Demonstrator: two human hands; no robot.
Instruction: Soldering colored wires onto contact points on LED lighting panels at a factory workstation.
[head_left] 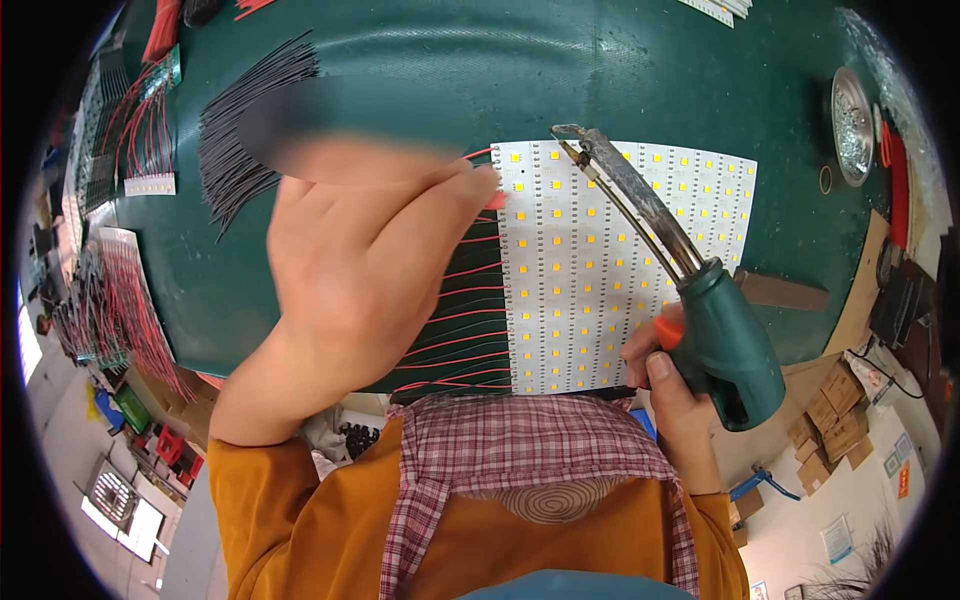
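Note:
A white LED board (572,285) with rows of yellow chips lies on the green table. Red and black wires (465,318) are joined along its left edge. My left hand (350,265) is closed in a pinch at that edge's upper end, beside a red wire; what its fingertips hold is hidden, and a blur covers part of the hand. My right hand (685,410) grips a green soldering gun (735,340) with an orange trigger. The gun's dark tip (568,131) hangs over the board's upper part, right of my left fingertips.
Loose black wires (235,150) lie behind my left hand. Wired boards (115,290) are stacked at the left. A round metal dish (851,125) stands at the far right, with a small ring (825,180) beside it. A brown strip (785,291) lies right of the board.

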